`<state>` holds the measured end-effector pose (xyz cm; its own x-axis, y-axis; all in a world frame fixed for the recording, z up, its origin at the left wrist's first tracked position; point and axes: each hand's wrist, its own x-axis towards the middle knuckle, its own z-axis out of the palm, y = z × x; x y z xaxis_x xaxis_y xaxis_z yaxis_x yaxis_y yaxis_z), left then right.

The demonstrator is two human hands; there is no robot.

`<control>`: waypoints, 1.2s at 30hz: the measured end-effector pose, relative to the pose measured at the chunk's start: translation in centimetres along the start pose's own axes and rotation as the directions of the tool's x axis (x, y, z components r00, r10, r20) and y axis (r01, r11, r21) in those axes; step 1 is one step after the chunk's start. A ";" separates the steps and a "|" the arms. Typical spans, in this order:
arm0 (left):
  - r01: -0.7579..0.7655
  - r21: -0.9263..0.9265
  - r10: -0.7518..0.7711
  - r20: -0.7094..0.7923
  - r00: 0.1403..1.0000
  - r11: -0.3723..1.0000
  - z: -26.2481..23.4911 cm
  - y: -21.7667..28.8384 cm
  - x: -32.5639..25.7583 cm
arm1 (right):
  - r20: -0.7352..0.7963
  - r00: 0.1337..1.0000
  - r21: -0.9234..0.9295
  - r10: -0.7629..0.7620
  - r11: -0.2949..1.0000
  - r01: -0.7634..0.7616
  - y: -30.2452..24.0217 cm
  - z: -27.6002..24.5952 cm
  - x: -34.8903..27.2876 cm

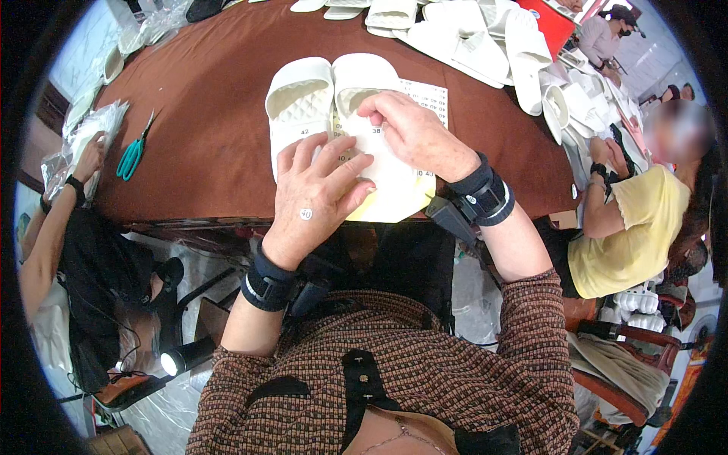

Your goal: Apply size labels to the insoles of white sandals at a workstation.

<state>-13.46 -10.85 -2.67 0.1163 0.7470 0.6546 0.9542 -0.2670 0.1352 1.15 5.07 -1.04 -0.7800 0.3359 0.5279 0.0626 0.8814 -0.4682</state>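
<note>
A pair of white slide slippers lies side by side on the brown-covered table, toes away from me: the left slipper (299, 89) and the right slipper (367, 72). Under them is a sheet of printed round stickers (434, 98) with a yellow lower part. My left hand (315, 186) rests across the heel parts, fingers spread; a small round white sticker is stuck to its back. Over the right slipper's footbed, my right hand (413, 133) has its fingers curled in a pinch. Its fingertips are partly hidden, so anything between them cannot be seen. Each footbed bears a small printed mark.
Teal-handled scissors (133, 152) lie on the left of the table. A pile of white slippers (462, 45) and a red box (547, 29) stand at the far right. A co-worker's hand (89, 155) handles clear plastic bags at left; a person in yellow (629, 231) works at right.
</note>
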 end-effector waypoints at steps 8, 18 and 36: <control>0.011 0.000 -0.011 0.012 1.000 1.000 0.0 0.1 0.1 | 0.022 0.999 -0.051 0.028 0.998 -0.027 -0.3 -0.1 0.1; 0.014 0.004 -0.014 0.010 1.000 1.000 -0.1 0.1 0.0 | 0.020 0.999 0.016 0.047 0.999 -0.047 -0.4 -0.3 -0.1; 0.004 -0.012 -0.004 0.008 1.000 1.000 0.0 0.0 0.1 | 0.037 0.996 -0.109 0.075 0.992 -0.071 -0.6 0.2 0.5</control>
<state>-13.42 -10.80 -2.58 0.1147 0.7529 0.6481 0.9513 -0.2713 0.1467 0.56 4.62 -0.58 -0.7957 0.3888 0.4644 0.1850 0.8862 -0.4248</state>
